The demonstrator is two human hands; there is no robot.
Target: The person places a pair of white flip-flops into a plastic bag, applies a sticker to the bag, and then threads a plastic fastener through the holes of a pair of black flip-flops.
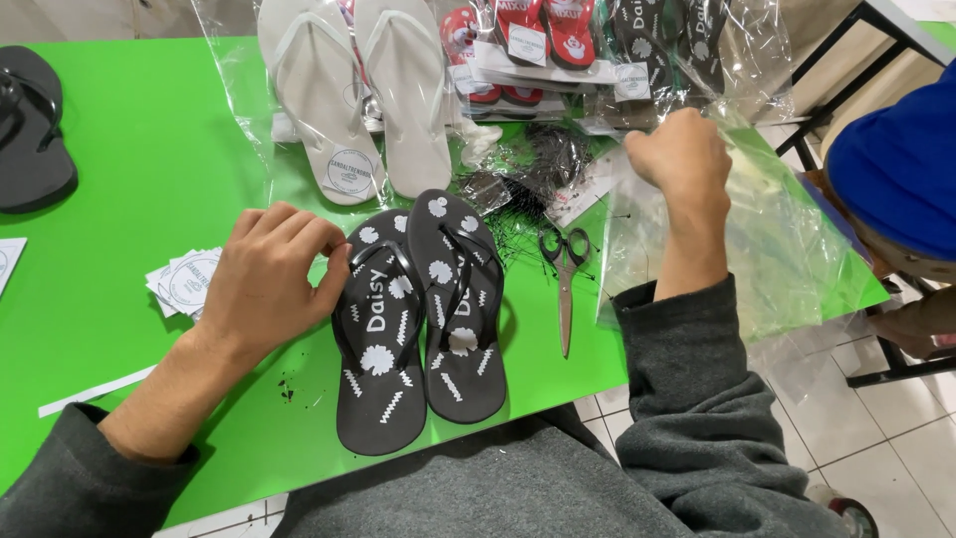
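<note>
A pair of black flip-flops (418, 319) with white flower and zigzag prints lies side by side on the green table (129, 179), close to its front edge. My left hand (269, 279) rests at the left flip-flop's upper edge, its curled fingers touching the strap area. My right hand (682, 159) is closed on a clear plastic bag (777, 239) that lies over the table's right end. A pair of scissors (565, 274) lies shut between the flip-flops and the bag.
White flip-flops (358, 100) in clear wrap lie at the back, beside bagged red and black pairs (558, 40). Round labels (187, 281) are stacked left of my hand. A dark sandal (30, 130) sits far left. A person in blue (896, 169) stands at the right.
</note>
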